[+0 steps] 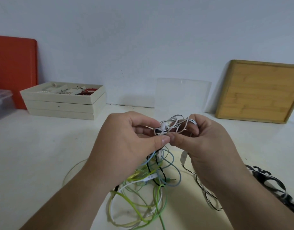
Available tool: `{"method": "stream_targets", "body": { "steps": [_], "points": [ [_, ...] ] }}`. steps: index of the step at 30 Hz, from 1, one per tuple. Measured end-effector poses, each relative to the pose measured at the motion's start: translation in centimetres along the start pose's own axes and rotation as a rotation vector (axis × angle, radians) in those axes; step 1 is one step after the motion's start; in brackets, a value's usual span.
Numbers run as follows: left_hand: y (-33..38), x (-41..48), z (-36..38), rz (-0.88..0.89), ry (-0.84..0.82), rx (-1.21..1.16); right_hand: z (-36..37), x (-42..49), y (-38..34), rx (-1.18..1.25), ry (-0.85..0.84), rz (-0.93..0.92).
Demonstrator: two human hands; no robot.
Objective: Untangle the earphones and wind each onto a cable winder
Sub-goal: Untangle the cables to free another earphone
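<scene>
Between the fingertips of both hands a black-and-white knot (169,126) of the earphones is pinched — left hand (126,138) steadying it, right hand (204,140) curled round its loops, probably to work one strand free. Below the fingers, the remaining green, blue and white cables (147,188) hang to the table (43,155) — nothing wound yet.

Earphone tangle (149,185): partly hidden behind both forearms; green loops cut off by the bottom edge.
Red board (13,67): cut off at left.
Clear box (2,102): cut off at left.
Tray contents (68,91): too small to identify.
Wooden tray (259,92): right edge cut off.
</scene>
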State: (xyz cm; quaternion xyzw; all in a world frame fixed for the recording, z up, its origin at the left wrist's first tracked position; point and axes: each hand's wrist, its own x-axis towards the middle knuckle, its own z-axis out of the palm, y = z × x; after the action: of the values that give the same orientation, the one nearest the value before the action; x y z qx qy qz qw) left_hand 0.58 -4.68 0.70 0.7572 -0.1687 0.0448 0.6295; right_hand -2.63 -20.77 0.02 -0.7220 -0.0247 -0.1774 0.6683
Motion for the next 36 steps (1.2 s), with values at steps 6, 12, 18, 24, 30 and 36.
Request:
{"method": "stream_targets", "body": {
  "steps": [6, 12, 18, 24, 30, 36],
  "points": [
    [-0.28, 0.21, 0.01, 0.069, 0.023, 0.071, 0.07, 0.0, -0.21, 0.043, -0.05, 0.007],
    [-0.15, 0.1, 0.24, 0.227, 0.035, 0.254, -0.2, 0.19, 0.32, 0.063, 0.003, 0.052],
    [-0.16, -0.19, 0.37, 0.223, 0.104, 0.222, 0.02, -0.05, -0.04, 0.047, 0.027, 0.035],
    [-0.13, 0.07, 0.5, 0.198, 0.102, 0.089, 0.05, -0.08, -0.24, 0.042, 0.035, 0.073],
    [-0.13, 0.11, 0.67, 0.122, 0.128, -0.013, 0.14, -0.1, -0.36, 0.129, -0.012, 0.145],
    [0.04, 0.19, 0.67, -0.026, 0.124, -0.22, 0.03, -0.1, -0.17, 0.101, 0.006, 0.108]
  ]
}}
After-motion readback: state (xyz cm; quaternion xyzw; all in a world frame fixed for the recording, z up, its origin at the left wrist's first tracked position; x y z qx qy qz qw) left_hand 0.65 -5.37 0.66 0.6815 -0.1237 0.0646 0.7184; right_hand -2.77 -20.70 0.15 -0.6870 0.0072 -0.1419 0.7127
